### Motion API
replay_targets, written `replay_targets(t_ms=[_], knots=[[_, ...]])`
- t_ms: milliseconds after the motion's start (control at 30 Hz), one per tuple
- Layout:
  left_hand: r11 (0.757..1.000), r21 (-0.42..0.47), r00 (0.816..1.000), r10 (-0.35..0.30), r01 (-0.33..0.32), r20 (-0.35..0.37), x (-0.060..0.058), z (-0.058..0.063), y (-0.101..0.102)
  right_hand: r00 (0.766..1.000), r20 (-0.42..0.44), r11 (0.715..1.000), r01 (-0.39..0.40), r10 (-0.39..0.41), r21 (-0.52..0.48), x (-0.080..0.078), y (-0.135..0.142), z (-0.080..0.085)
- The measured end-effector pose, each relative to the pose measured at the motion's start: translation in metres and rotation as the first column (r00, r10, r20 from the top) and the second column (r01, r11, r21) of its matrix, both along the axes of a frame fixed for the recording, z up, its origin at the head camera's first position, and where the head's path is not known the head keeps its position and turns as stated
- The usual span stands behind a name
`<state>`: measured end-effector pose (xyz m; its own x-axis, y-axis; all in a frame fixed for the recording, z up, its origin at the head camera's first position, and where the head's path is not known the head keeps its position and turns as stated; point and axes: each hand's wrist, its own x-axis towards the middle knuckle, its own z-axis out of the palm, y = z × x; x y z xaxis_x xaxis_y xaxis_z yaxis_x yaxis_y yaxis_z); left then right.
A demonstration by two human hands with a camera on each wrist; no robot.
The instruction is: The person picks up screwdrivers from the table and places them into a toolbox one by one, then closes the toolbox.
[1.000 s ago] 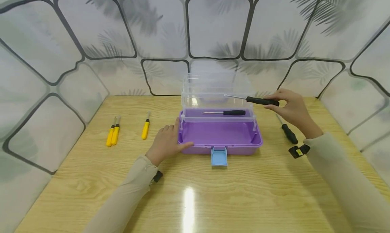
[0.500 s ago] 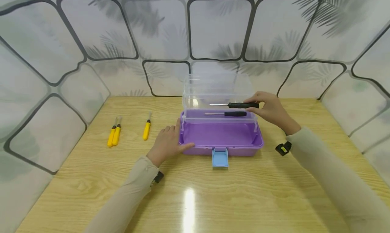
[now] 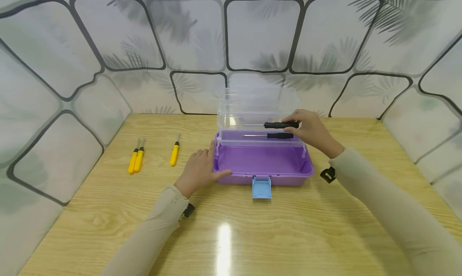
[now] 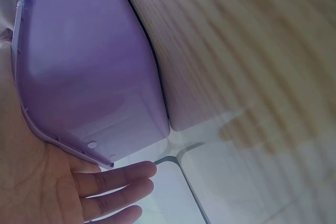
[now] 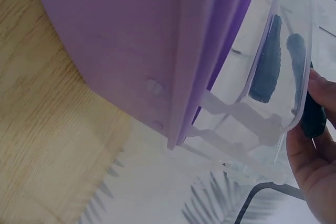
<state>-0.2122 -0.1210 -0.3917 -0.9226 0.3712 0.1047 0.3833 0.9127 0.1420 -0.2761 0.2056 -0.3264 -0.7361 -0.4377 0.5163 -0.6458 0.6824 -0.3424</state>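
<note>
A purple toolbox (image 3: pixel 260 179) stands with its clear lid (image 3: pixel 258 101) raised and a clear tray (image 3: pixel 234 143) lifted toward its back. My left hand (image 3: pixel 197 168) rests on the box's left end, thumb over the front rim; the left wrist view shows its fingers (image 4: pixel 118 178) straight along the outside. With thumb and fingertips, my right hand (image 3: pixel 312 130) pinches the black handle of a screwdriver (image 3: pixel 276 125) held level at the tray. Just in front of it, a second black-handled screwdriver (image 3: pixel 280 135) lies in the tray, its handle visible through the plastic in the right wrist view.
Three yellow-handled tools (image 3: pixel 175 155) lie on the wooden table (image 3: pixel 274 236) left of the box. A blue latch (image 3: pixel 261 188) hangs down at the box's front. Patterned cloth (image 3: pixel 263 31) surrounds the table's back and sides.
My right hand has carried the screwdriver leftward and slightly down to the tray. My right sleeve now covers the spot where another black-handled screwdriver lay on the table. The left hand stays put.
</note>
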Motion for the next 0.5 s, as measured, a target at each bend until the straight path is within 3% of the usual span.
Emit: replay_targets(t_ms=[500], knots=[[1.0, 0.014, 1.0, -0.002, 0.002, -0.005, 0.0006, -0.0003, -0.0003, 0.998, -0.012, 0.997, 0.061, -0.061, 0.039, 0.0007, -0.0035, -0.0055]])
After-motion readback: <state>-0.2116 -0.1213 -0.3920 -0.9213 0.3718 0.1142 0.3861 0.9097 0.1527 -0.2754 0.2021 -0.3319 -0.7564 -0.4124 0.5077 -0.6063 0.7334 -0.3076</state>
